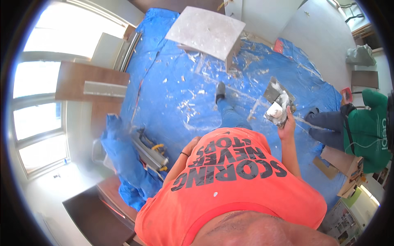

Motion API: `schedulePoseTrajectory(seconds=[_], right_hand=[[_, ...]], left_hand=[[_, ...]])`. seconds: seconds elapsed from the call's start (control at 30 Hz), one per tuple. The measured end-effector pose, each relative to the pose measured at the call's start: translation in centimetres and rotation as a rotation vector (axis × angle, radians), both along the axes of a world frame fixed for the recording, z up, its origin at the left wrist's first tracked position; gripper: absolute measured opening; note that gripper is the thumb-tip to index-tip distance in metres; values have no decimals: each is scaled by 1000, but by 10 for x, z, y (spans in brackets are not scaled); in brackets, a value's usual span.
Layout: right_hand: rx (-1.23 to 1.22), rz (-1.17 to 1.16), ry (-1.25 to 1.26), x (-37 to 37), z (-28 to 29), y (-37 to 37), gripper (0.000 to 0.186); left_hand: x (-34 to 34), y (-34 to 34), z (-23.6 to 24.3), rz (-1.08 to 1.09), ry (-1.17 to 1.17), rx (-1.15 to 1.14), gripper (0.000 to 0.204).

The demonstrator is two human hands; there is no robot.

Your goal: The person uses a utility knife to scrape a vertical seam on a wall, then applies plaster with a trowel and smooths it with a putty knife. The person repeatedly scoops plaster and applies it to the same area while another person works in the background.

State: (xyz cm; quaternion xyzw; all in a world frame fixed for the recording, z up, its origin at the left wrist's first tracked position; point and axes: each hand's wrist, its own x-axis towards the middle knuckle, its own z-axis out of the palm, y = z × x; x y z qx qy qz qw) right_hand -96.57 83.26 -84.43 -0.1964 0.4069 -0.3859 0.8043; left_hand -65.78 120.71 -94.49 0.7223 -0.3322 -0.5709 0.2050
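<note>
My right hand [288,125] grips a flat grey plaster hawk [272,92] by its near edge, thumb on top, out to the right of my body. White plaster [275,110] is heaped on the near part of the board and smeared toward its far end. My left hand [191,145] is down at my left side against the orange shirt [230,164], a dark band around its wrist. Its fingers are mostly hidden, and I cannot make out anything in it.
A blue tarp [164,110] strewn with white scraps covers the floor. A pale-topped table [205,30] stands ahead. A person in a green top [371,131] is at right, near cardboard boxes [338,160]. Left are bundled blue sheeting [117,139], a folded ladder-like metal item [150,153] and wooden panels [69,80].
</note>
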Motion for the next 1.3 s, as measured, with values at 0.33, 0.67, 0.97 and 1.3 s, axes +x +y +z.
schedulePoseTrajectory(seconds=[0.33, 0.67, 0.97, 1.3], right_hand=[[-106, -8, -178, 243, 54, -189, 46], [-308, 56, -120, 330, 148, -277, 46], [-247, -147, -123, 347, 127, -266, 46], [-146, -355, -60, 347, 97, -245, 50]], left_hand=[[227, -160, 84, -2, -298, -71, 34], [420, -370, 499, 89, -1181, -1425, 30], [453, -506, 470, -228, -834, -1486, 33], [466, -581, 386, -321, -562, -1294, 38]])
